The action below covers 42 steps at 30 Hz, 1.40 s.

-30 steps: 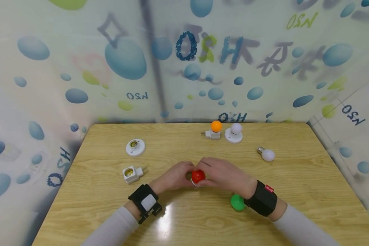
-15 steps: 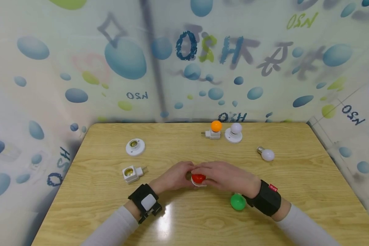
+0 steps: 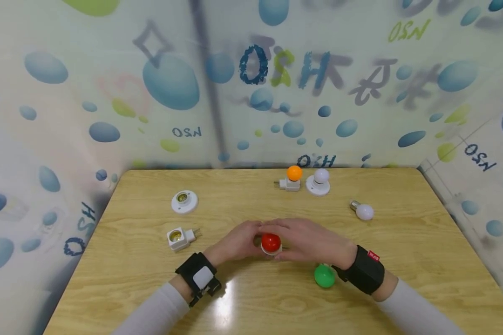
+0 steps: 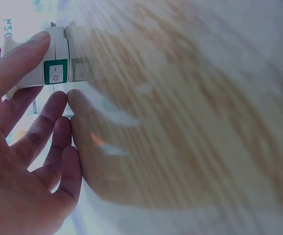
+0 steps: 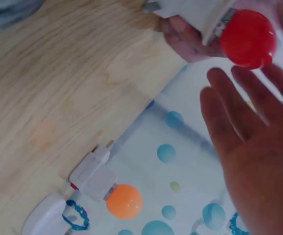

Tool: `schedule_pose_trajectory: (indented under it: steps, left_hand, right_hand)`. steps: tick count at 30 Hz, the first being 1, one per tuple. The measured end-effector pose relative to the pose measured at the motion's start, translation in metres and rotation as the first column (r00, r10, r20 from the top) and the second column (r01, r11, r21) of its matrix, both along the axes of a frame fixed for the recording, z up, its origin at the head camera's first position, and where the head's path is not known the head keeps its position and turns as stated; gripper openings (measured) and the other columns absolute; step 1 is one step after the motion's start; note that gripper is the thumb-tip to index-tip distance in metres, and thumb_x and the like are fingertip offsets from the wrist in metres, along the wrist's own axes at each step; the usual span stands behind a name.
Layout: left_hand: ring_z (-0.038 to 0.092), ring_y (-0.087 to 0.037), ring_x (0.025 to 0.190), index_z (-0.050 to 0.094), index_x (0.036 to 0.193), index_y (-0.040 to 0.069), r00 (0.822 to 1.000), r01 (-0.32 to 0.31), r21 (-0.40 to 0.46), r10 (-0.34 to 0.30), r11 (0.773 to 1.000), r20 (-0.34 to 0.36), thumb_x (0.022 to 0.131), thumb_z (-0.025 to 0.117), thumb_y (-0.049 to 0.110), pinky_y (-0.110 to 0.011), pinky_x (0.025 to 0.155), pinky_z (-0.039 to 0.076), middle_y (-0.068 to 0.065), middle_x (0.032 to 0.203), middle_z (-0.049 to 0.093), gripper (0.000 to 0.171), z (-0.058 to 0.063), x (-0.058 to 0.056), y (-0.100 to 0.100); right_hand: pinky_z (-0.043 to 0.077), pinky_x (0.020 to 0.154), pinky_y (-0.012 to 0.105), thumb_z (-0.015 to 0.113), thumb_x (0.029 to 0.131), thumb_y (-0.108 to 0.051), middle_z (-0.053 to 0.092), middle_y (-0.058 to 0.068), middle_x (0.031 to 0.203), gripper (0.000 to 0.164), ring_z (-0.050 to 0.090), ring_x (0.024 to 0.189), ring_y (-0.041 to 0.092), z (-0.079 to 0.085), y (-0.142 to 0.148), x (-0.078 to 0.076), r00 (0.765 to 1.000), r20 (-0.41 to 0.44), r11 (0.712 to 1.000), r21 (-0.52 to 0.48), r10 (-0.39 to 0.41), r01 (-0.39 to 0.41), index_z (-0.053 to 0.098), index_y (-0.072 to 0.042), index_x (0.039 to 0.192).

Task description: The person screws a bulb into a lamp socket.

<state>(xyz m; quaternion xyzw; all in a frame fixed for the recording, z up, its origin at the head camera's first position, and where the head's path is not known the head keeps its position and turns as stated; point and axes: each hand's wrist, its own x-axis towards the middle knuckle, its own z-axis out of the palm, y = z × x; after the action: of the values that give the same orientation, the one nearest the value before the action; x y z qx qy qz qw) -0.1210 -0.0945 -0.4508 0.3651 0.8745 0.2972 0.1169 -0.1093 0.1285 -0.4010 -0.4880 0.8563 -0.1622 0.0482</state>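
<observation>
Pinching a white switch socket (image 4: 59, 46) between thumb and fingers, the left hand (image 3: 238, 240) keeps a narrow grip on it, low over the wooden table (image 3: 234, 195); whether the socket rests on the wood is hard to tell. Its side bears a rocker switch (image 4: 56, 72) in a green surround, and the red bulb (image 3: 271, 242) sits upright in its mouth, a little metal thread showing between bulb and socket in the right wrist view. Around that bulb the right hand (image 3: 308, 239) is spread loosely, its fingers nearly straight and its thumb apart from them; whether any fingertip touches the glass cannot be told. Near the right wrist lies a green bulb (image 3: 324, 276). Toward the back, an orange bulb (image 3: 294, 173) stands in a plug socket (image 3: 292, 184), just beside a white bulb (image 3: 321, 175) on a round base (image 3: 318, 190). Another white bulb (image 3: 364, 212) lies on its side farther right. At the left are a round lampholder (image 3: 184, 203) and a square plug-in holder (image 3: 180, 239).
</observation>
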Motion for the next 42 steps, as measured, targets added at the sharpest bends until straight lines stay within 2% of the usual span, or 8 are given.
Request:
schedule_pose_trajectory:
  steps: [4, 9, 17, 25, 29, 34, 38, 42]
  left_hand:
    - [0.056, -0.008, 0.082, 0.071, 0.109, 0.015, 1.000, -0.008, -0.011, 0.008, 1.000, -0.008, 0.074, 0.080, 0.036, -0.024, 0.076, 0.047, 0.007, 0.090, 0.061, 0.041, -0.002, 0.002, 0.001]
    - [0.055, -0.007, 0.081, 0.074, 0.101, 0.015, 1.000, -0.008, -0.013, 0.008, 1.000, -0.024, 0.074, 0.079, 0.036, -0.022, 0.075, 0.046, 0.008, 0.088, 0.060, 0.035, -0.004, 0.004, 0.002]
    - [0.056, -0.006, 0.083, 0.072, 0.105, 0.016, 1.000, -0.018, -0.025, 0.018, 1.000, -0.004, 0.072, 0.081, 0.039, -0.023, 0.077, 0.046, 0.009, 0.091, 0.062, 0.041, -0.004, 0.006, 0.003]
    - [0.052, -0.005, 0.076, 0.074, 0.088, 0.018, 1.000, -0.013, -0.035, 0.014, 0.999, 0.027, 0.074, 0.079, 0.036, -0.021, 0.070, 0.044, 0.013, 0.082, 0.059, 0.023, -0.008, 0.013, 0.007]
    - [0.052, -0.005, 0.078, 0.073, 0.089, 0.019, 1.000, -0.025, -0.028, 0.026, 0.999, 0.014, 0.073, 0.080, 0.039, -0.022, 0.072, 0.044, 0.013, 0.085, 0.061, 0.026, -0.008, 0.014, 0.007]
    - [0.053, -0.003, 0.075, 0.072, 0.099, 0.019, 1.000, -0.027, -0.006, 0.027, 1.000, 0.005, 0.074, 0.079, 0.041, -0.019, 0.068, 0.046, 0.013, 0.086, 0.061, 0.034, -0.005, 0.010, 0.007]
    - [0.049, -0.006, 0.069, 0.073, 0.086, 0.020, 0.997, -0.048, -0.046, 0.046, 0.998, -0.059, 0.073, 0.079, 0.042, -0.020, 0.061, 0.041, 0.013, 0.076, 0.056, 0.026, -0.003, 0.007, 0.008]
    - [0.049, -0.008, 0.073, 0.075, 0.081, 0.021, 0.995, -0.060, -0.074, 0.054, 0.995, -0.080, 0.072, 0.079, 0.041, -0.022, 0.065, 0.039, 0.014, 0.077, 0.057, 0.023, -0.001, 0.007, 0.009]
  right_hand:
    - [0.047, 0.092, 0.029, 0.066, 0.090, -0.030, 0.061, -0.006, 0.124, 0.041, 0.057, 0.110, 0.009, -0.001, 0.002, 0.002, 0.999, -0.005, 0.997, -0.071, 0.036, -0.036, 0.060, -0.018, 0.129]
    - [0.049, 0.079, 0.024, 0.064, 0.084, -0.055, 0.062, -0.007, 0.100, 0.049, 0.055, 0.086, 0.006, -0.006, -0.004, 0.005, 0.988, -0.144, 0.996, -0.070, -0.058, 0.049, 0.063, -0.015, 0.112]
    - [0.044, 0.097, 0.033, 0.064, 0.089, -0.042, 0.056, -0.004, 0.134, 0.056, 0.053, 0.120, 0.012, -0.002, 0.002, 0.008, 0.998, 0.062, 0.999, -0.025, -0.021, 0.023, 0.054, -0.017, 0.138]
    - [0.047, 0.066, 0.022, 0.056, 0.082, -0.065, 0.057, -0.008, 0.086, 0.053, 0.049, 0.073, 0.007, -0.012, -0.008, 0.015, 0.985, -0.143, 0.995, -0.026, -0.097, 0.094, 0.061, -0.015, 0.101]
    - [0.050, 0.080, 0.028, 0.055, 0.080, -0.069, 0.063, -0.004, 0.107, 0.071, 0.057, 0.091, 0.010, -0.008, -0.005, 0.013, 0.990, -0.065, 0.991, 0.034, -0.127, 0.129, 0.058, -0.014, 0.124]
    - [0.044, 0.097, 0.033, 0.067, 0.089, -0.035, 0.057, -0.003, 0.133, 0.053, 0.054, 0.118, 0.012, 0.000, 0.002, 0.010, 0.999, 0.047, 1.000, -0.021, 0.012, -0.011, 0.055, -0.016, 0.137]
    - [0.049, 0.080, 0.023, 0.064, 0.090, -0.037, 0.062, -0.008, 0.103, 0.031, 0.057, 0.089, 0.006, 0.001, -0.002, 0.008, 0.999, -0.054, 0.999, -0.049, -0.003, 0.000, 0.064, -0.017, 0.114]
    - [0.045, 0.062, 0.021, 0.054, 0.085, -0.064, 0.053, -0.009, 0.081, 0.050, 0.048, 0.068, 0.007, -0.001, -0.006, 0.006, 0.980, -0.169, 0.994, 0.002, -0.106, 0.108, 0.059, -0.016, 0.098]
